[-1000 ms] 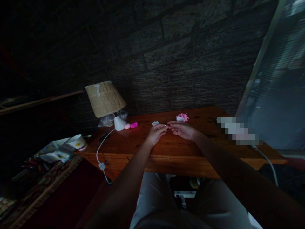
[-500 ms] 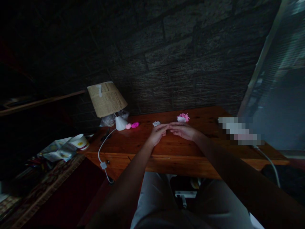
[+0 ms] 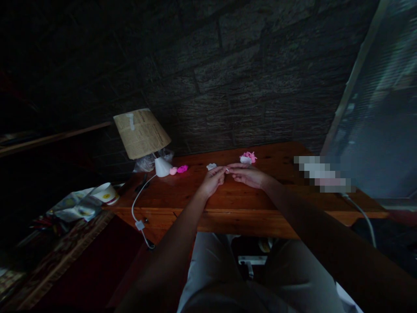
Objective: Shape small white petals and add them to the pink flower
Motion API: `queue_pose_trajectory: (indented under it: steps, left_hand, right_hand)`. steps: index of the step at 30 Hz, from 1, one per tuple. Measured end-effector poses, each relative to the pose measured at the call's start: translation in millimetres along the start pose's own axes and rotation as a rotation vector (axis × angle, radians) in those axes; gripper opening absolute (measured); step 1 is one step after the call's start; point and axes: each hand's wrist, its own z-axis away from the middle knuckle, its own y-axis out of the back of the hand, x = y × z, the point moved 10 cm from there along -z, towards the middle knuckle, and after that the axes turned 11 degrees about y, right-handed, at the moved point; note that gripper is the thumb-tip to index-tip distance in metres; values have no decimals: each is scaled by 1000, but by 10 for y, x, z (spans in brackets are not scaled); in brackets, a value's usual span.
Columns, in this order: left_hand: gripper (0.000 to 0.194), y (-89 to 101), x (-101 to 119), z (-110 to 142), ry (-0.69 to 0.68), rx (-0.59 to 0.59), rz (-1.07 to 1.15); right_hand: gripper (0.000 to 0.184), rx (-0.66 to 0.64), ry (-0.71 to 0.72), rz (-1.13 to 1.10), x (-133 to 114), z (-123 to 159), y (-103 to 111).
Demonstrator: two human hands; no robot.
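My left hand and my right hand meet fingertip to fingertip above the wooden desk. Between them they pinch a small white piece, too tiny and dim to tell its kind. Just behind my left hand lies a flat white lump with an uneven edge. Beyond my right hand, a white lump rests against a ruffled pink clump. Farther left on the desk, a pale pink lump touches a magenta one.
A lamp with a newsprint shade stands at the left, its white cord hanging over the front edge. A paper cup and plastic bags sit beyond that end. To the right is a blurred-out white object with a cord. Behind rises a dark brick wall.
My fingertips have shifted slightly against each other, and a small white piece now shows between them. The view has tilted a little; the things on the desk stay where they were.
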Motion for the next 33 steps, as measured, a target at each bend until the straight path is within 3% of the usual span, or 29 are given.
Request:
queue_pose_trajectory:
  steps: [5,21,33]
  left_hand:
    - [49,-11,3,5,-4,-11,-3]
    - [44,10,5,-5,-6,-18,20]
    - [43,20,-12,-30,-25,-24,-5]
  right_hand:
    - [30,-2,-1,9,19,-4,6]
    - [23,4,-19,15,18,1,7]
    - [31,0,-3,24,2,2,-6]
